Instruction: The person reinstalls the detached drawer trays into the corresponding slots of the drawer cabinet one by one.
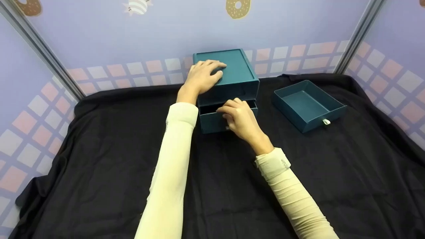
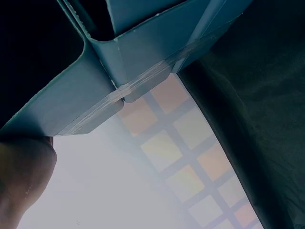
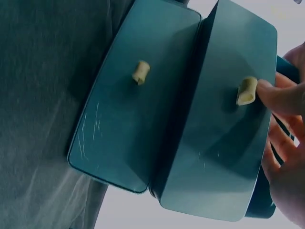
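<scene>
A teal drawer cabinet (image 1: 234, 64) stands against the back wall. My left hand (image 1: 203, 77) rests on its top panel, toward the left side. Below the cabinet's empty upper slot, a drawer (image 1: 212, 123) is partly pulled out. With my right hand (image 1: 240, 119) I grip the top edge of that drawer's front. In the right wrist view, the thumb lies on the front beside a pale fabric pull tab (image 3: 247, 90), while the fingers reach over the edge. A lower drawer front (image 3: 119, 109) with its own tab (image 3: 141, 72) sits further back, beneath it.
A separate teal drawer (image 1: 305, 103), open side up, lies on the black cloth (image 1: 109, 159) to the right of the cabinet. Its pale tab (image 1: 326, 122) faces forward. Patterned wall panels (image 1: 186, 33) enclose the back and both sides.
</scene>
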